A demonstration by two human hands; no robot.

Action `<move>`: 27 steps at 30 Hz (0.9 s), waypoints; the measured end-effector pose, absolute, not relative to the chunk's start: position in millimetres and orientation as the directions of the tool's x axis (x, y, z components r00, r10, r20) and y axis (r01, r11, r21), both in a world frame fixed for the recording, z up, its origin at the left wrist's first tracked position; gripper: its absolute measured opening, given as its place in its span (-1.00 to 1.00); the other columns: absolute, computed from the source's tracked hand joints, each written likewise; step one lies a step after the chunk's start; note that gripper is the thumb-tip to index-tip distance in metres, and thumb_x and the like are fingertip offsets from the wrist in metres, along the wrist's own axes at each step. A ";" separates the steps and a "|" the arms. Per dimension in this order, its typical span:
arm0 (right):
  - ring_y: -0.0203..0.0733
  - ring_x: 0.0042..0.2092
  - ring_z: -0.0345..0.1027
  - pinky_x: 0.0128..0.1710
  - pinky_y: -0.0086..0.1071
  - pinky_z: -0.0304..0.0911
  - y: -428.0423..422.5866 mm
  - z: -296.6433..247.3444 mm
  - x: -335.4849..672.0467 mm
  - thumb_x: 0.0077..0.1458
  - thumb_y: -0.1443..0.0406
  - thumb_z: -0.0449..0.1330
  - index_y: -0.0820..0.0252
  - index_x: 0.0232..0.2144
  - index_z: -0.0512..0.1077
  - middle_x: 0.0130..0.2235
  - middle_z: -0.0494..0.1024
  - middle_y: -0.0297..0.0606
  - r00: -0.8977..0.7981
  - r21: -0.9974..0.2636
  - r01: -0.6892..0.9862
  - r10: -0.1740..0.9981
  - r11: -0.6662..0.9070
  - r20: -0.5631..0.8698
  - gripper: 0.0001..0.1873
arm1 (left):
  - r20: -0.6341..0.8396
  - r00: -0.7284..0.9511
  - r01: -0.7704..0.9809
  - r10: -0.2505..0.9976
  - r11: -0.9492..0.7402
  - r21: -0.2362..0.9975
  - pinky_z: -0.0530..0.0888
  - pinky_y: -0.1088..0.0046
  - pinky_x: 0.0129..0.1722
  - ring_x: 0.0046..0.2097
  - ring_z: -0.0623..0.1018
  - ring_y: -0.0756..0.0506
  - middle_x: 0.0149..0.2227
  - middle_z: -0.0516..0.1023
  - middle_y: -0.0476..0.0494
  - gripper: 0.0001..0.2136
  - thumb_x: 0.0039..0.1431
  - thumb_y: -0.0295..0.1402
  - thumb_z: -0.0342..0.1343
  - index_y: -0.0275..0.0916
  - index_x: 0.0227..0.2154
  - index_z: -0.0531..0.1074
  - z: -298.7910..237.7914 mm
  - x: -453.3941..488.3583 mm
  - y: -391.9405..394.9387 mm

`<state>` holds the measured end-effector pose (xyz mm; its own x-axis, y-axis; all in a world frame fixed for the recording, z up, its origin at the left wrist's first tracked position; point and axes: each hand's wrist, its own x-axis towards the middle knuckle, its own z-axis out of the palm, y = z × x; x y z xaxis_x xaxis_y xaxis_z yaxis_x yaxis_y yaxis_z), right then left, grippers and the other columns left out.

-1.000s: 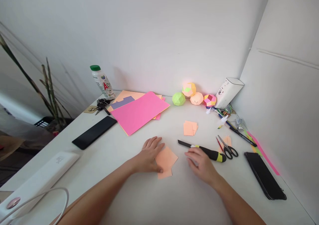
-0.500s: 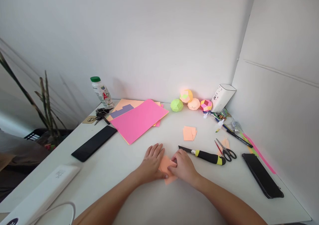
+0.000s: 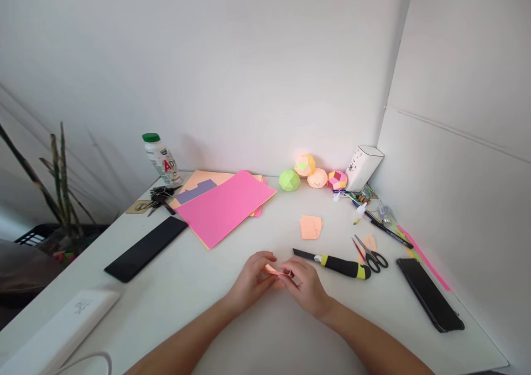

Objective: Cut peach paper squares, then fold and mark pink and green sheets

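Between my two hands is a piece of peach paper (image 3: 272, 270), tilted up and mostly hidden by fingers. My left hand (image 3: 254, 278) pinches its left side, the fingers curled around it. On the other side my right hand (image 3: 303, 284) grips the paper's edge between thumb and fingers. Just beyond my right hand lies a utility knife (image 3: 342, 265) with a black and yellow-green handle, its blade pointing left. A small stack of peach paper squares (image 3: 310, 227) rests farther back. Scissors (image 3: 375, 260) lie right of the knife, over peach scraps.
Pink sheets (image 3: 226, 209) and a dark phone-like slab (image 3: 145, 249) lie at left, near keys and a bottle (image 3: 164, 162). Folded paper balls (image 3: 289, 180) stand by the wall. Pens (image 3: 392, 234) and a black case (image 3: 431, 295) are at right; a white box-shaped device (image 3: 62, 331) sits front left.
My left hand has gone from lying flat on the peach paper to pinching it. The paper has come up from the table between both hands. The view has shifted slightly.
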<state>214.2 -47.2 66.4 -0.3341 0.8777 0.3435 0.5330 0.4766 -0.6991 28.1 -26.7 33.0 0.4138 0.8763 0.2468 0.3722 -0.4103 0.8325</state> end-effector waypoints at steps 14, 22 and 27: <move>-0.27 -0.42 0.30 -0.45 -0.41 0.26 -34.9 61.9 232.5 0.17 0.26 0.12 0.12 -0.31 0.41 -0.39 0.44 -0.30 -0.293 -0.750 0.497 0.898 0.436 0.329 -0.91 | 0.010 0.314 0.132 0.949 -0.054 0.990 0.41 0.46 -0.44 -0.39 0.50 -0.03 -0.35 0.50 0.00 -0.84 0.22 -0.23 0.00 -0.19 -0.23 0.23 43.5 33.4 -34.6; -0.28 -0.41 0.31 -0.42 -0.38 0.30 -37.1 63.5 231.5 0.20 0.20 0.11 0.13 -0.21 0.44 -0.34 0.46 -0.26 -0.393 -0.760 0.417 0.853 0.498 0.343 -0.82 | 0.122 0.417 0.071 0.901 -0.166 0.984 0.46 0.30 -0.17 -0.15 0.50 -0.13 -0.20 0.49 -0.12 -0.84 0.15 -0.27 0.06 -0.18 -0.23 0.30 56.8 31.8 -36.7; -0.22 -0.33 0.36 -0.35 -0.34 0.33 -37.4 61.0 233.6 0.26 0.25 0.02 0.12 -0.21 0.47 -0.31 0.49 -0.22 -0.433 -0.729 0.412 0.821 0.547 0.371 -0.78 | 0.196 0.433 0.078 0.880 -0.253 0.964 0.43 0.23 -0.07 -0.14 0.48 -0.15 -0.21 0.48 -0.13 -0.82 0.12 -0.31 0.03 -0.18 -0.22 0.39 60.4 28.3 -36.2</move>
